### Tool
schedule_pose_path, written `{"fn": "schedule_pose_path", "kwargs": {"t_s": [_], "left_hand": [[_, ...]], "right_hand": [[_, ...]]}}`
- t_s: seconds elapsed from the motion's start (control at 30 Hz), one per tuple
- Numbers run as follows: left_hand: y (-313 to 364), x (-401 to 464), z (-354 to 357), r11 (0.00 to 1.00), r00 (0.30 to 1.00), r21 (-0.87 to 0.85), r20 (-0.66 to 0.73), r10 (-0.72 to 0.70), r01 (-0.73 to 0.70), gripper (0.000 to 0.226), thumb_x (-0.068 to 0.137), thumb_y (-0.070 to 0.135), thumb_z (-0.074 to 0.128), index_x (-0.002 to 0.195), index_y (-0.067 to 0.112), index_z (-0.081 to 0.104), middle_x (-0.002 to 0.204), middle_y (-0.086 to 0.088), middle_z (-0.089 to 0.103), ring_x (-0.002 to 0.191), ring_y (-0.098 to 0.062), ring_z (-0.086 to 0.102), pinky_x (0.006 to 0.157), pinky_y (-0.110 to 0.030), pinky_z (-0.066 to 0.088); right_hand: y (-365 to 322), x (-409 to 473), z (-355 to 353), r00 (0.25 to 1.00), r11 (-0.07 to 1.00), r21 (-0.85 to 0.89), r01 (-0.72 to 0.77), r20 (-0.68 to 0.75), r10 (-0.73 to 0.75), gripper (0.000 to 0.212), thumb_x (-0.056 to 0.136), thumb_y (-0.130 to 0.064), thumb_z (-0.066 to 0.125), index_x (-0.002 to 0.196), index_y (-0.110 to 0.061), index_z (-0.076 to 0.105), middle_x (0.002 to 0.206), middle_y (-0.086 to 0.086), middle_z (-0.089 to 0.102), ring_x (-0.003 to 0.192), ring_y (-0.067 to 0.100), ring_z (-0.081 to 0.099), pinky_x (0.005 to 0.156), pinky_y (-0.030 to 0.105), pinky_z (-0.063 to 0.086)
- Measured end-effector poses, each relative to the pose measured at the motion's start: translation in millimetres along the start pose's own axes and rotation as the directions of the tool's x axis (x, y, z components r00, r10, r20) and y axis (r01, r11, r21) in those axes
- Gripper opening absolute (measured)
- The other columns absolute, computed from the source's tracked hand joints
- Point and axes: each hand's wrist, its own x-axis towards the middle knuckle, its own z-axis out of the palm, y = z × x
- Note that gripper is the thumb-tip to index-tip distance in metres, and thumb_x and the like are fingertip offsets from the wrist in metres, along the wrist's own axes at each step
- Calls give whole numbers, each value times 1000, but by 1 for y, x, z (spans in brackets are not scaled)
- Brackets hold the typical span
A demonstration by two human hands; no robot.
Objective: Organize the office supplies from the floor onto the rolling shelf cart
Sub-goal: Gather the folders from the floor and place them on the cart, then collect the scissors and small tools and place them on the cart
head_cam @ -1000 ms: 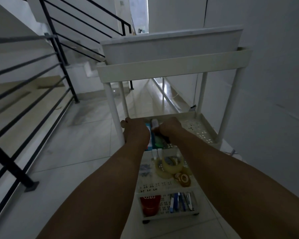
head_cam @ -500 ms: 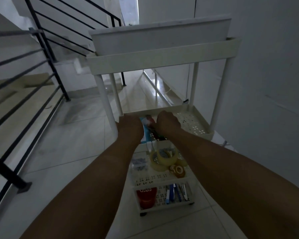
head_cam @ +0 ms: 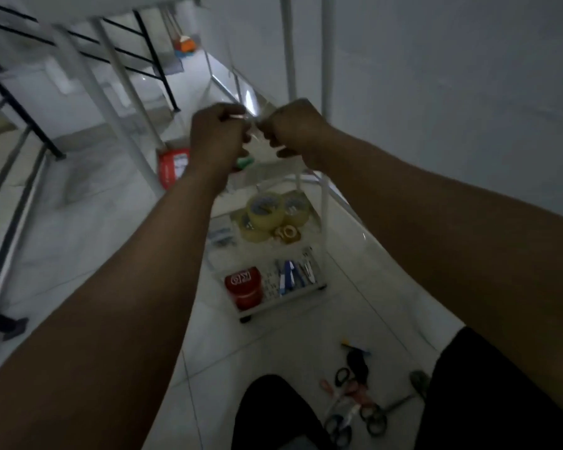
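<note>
Setting: white tiled floor (head_cam: 78,241) in dim light, black stair railing (head_cam: 10,102) to the left, plain wall to the right.
Cart: the rolling shelf cart (head_cam: 319,289) stands ahead of the person; tape rolls (head_cam: 267,212) lie on its middle shelf, a red container (head_cam: 243,287) and pens (head_cam: 290,274) on the bottom shelf.
Change: half a second ago both hands were low on the middle shelf, at a blue and red item; now both are raised above it and drawn close together.
Left hand: the left hand (head_cam: 215,138) is curled, apparently pinching something small and thin; what it is cannot be told through the blur.
Right hand: the right hand (head_cam: 293,131) is likewise curled and seems to pull at a clear film or wrapper stretched between the two hands.
Supplies remaining: scissors (head_cam: 355,414) and other small tools lie on the floor near the person's knees, well apart from the cart.
Task meaning: judged from this, the person is handling packaging, not shelving; the floor pile is not yet cleared.
</note>
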Motion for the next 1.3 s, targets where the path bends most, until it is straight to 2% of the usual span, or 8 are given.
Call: {"fn": "schedule_pose_path", "kwargs": {"t_s": [0.23, 0.43, 0.6, 0.73, 0.83, 0.93, 1.03, 1.3], "left_hand": [[-40, -67, 56, 993, 954, -91, 296, -48, 79, 23, 94, 15, 52, 114, 11, 63, 96, -8, 70, 78, -17, 68, 65, -28, 57], [-154, -116, 138, 904, 774, 111, 479, -413, 414, 12, 94, 19, 55, 102, 13, 62, 97, -10, 65, 78, -22, 63, 67, -35, 55], [-294, -190, 177, 677, 571, 369, 364, -736, 637, 21, 88, 18, 64, 103, 4, 60, 93, -12, 57, 88, -28, 56, 72, -37, 52], [-385, -256, 180, 535, 486, 628, 271, -831, 566, 42, 73, 24, 71, 105, 3, 52, 106, -12, 57, 96, -28, 56, 87, -38, 52], [-417, -295, 182, 469, 526, 768, 205, -825, 436, 101, 67, 45, 79, 145, 12, 24, 144, -18, 30, 132, -37, 34, 105, -45, 35], [-427, -320, 185, 504, 627, 819, 245, -740, 275, 118, 64, 62, 75, 152, 25, 5, 157, -10, 8, 144, -35, 11, 107, -57, 29], [-440, -327, 194, 533, 628, 824, 313, -713, 194, 123, 65, 70, 68, 153, 27, -6, 161, -8, -8, 148, -34, -1, 112, -59, 18], [-463, -321, 206, 523, 787, 852, 302, -538, 30, 95, 67, 67, 68, 143, 26, 27, 144, -6, 29, 129, -32, 29, 96, -46, 36]], "right_hand": [[73, -71, -52, 994, 994, 44, -102, 28, 101, 16, 86, -23, 62, 89, -8, 68, 82, 9, 68, 71, 21, 65, 70, 34, 58], [227, -98, -68, 906, 906, -23, -424, -28, 423, 29, 84, -26, 68, 100, -1, 67, 91, 14, 66, 78, 24, 62, 66, 33, 53], [376, -147, -72, 738, 707, -250, -662, -50, 673, 39, 82, -19, 71, 113, 3, 64, 110, 20, 65, 91, 28, 59, 74, 36, 51], [460, -198, -75, 613, 512, -444, -736, -115, 782, 37, 80, -13, 70, 112, 2, 66, 118, 21, 65, 94, 27, 60, 82, 34, 50], [499, -223, -72, 613, 450, -497, -741, -230, 755, 34, 82, -6, 66, 113, 8, 62, 119, 24, 61, 107, 36, 59, 90, 40, 52], [521, -233, -65, 585, 338, -524, -781, -426, 690, 55, 81, -16, 66, 132, -10, 46, 136, 20, 39, 125, 39, 38, 102, 50, 40], [538, -230, -65, 570, 367, -475, -800, -411, 712, 85, 76, -24, 73, 145, -21, 24, 147, 16, 25, 134, 39, 26, 105, 55, 31], [558, -212, -39, 691, 448, -559, -697, -357, 629, 73, 83, -21, 66, 144, -13, 25, 139, 20, 32, 126, 40, 34, 97, 51, 41]]}}
